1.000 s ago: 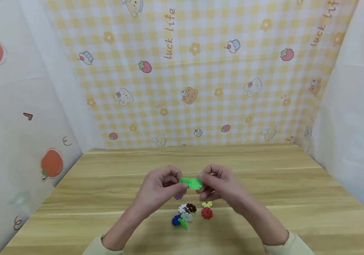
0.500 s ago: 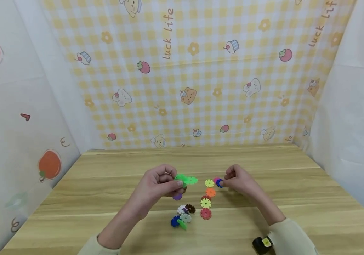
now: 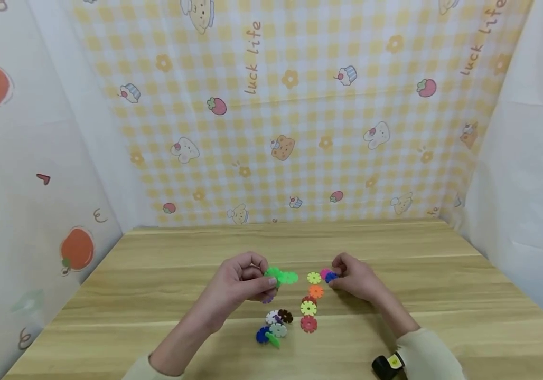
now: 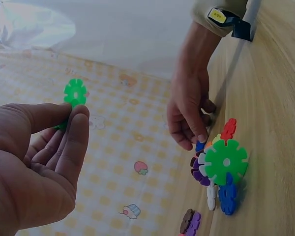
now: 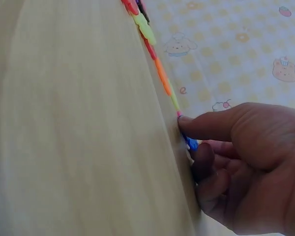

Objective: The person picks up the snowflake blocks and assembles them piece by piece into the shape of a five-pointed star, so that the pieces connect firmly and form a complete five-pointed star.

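Observation:
Two joined green snowflake discs are pinched between the thumb and fingers of my left hand, raised above the table; in the left wrist view one green disc stands up past the fingertips. My right hand is down at the tabletop, its thumb and fingertips pinching a blue disc. That blue disc lies against a pink disc, beside a yellow disc. In the right wrist view, the thumb and fingers partly cover the blue disc.
An orange disc, a lower yellow disc and a red disc form a column. Left of it lies a cluster with white, brown and blue discs. A purple disc is half hidden under my left hand.
My right hand has let go of the green discs, moved right and taken hold of the blue disc. My left hand still holds the green pair in nearly the same place.

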{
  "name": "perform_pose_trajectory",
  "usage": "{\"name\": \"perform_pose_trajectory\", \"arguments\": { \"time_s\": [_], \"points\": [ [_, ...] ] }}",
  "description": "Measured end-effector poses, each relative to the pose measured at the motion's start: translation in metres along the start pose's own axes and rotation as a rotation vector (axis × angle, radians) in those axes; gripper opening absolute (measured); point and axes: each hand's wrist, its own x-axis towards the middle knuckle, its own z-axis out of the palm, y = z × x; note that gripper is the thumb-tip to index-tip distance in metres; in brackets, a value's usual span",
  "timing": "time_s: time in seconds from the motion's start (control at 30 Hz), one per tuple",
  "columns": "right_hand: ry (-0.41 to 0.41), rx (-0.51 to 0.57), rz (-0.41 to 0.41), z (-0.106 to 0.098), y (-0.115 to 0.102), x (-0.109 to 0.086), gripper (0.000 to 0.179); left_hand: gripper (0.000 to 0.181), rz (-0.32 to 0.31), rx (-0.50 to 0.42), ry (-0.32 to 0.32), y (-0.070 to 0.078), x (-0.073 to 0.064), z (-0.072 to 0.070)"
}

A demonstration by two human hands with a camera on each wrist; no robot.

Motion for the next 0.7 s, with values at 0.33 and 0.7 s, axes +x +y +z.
{"name": "perform_pose_trajectory", "arguments": {
  "time_s": [0.33, 0.7],
  "points": [
    [-0.153, 0.122, 0.044, -0.015, -0.007, -0.005, 0.016, 0.023, -0.01, 0.002, 0.012, 0.0, 0.001, 0.002],
    [-0.338, 0.771, -0.002, -0.017, -0.069, -0.019, 0.033, 0.028, 0.019, -0.091, 0.072, 0.002, 0.0, -0.002]
  ]
}}
